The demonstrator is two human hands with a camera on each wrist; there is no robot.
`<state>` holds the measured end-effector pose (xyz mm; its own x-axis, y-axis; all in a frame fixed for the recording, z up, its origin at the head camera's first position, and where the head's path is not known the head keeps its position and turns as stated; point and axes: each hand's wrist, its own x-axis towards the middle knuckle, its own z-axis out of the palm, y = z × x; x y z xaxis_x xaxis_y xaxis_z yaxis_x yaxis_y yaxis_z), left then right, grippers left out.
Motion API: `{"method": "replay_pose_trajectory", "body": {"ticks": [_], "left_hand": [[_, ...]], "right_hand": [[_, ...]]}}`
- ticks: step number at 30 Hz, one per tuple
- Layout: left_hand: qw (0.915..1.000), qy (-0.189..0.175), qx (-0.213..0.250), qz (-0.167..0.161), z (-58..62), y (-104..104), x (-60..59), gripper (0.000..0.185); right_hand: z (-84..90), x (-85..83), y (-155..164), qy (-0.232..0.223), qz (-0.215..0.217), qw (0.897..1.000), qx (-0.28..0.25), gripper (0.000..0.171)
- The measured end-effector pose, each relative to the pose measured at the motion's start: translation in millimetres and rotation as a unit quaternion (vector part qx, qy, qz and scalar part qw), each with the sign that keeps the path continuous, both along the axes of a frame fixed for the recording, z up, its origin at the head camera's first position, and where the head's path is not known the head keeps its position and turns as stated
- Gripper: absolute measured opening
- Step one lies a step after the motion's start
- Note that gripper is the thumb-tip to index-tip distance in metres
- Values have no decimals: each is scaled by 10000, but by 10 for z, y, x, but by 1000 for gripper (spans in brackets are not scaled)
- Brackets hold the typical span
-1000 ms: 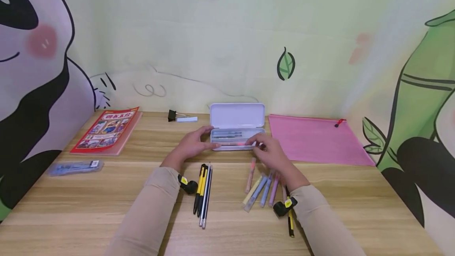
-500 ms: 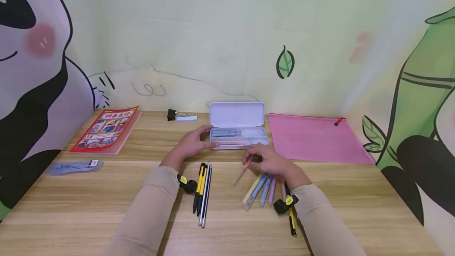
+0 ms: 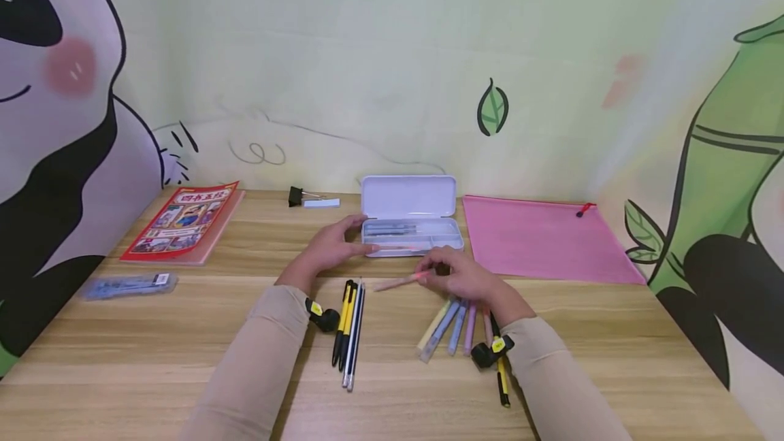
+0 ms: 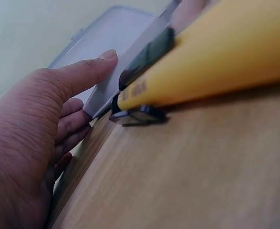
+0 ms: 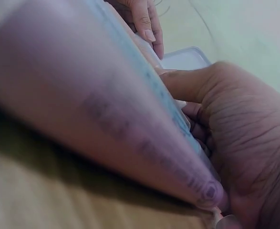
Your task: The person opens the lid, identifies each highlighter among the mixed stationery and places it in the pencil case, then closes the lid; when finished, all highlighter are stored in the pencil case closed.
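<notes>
Fingers (image 3: pixel 437 271) around slim pastel pen (image 3: pixel 397 282)

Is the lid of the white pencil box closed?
No, the white pencil box is open: its lid stands up toward the wall, and pens lie inside the tray.

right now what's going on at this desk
A person sits at a wooden desk with an open white pencil case in front of them. The left hand rests against the case's left end, fingers fairly straight. The right hand pinches a pink-orange pen just above the desk, in front of the case. A few pens already lie in the case. More pastel pens lie by the right wrist, and black and yellow pens by the left.
</notes>
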<state>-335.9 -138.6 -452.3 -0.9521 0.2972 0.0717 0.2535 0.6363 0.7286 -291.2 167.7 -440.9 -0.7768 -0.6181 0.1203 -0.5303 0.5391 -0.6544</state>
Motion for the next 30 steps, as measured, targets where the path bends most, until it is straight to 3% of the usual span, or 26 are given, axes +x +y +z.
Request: {"method": "replay_pose_trajectory", "body": {"ticks": [4,8,12,16,19,25,30], "left_hand": [[10000,4,-52,25,28,-23,-3,91],[9999,26,-111,-1,50,-21,-8,92],[9998,66,-186,-63,33,-8,-14,95],[9999,15,-130,-46,7,-3,-12,98],[10000,-29,-71,-36,-4,6,-11,100],[10000,-26,-33,-13,4,15,10,100],[10000,-44,-42,-29,8,-14,14,101]], "right_hand": [[44,12,-31,-283,-447,9985,-115,16],[126,28,-49,-421,-797,9934,-703,23],[261,40,-111,-403,-1020,9811,-1597,28],[409,44,-275,-311,-1545,9668,-2011,25],[385,-14,-375,-154,-2002,9586,-2021,23],[173,-134,-399,290,-2689,9454,-1822,23],[89,-182,-406,749,-2641,9551,-1114,21]]}}
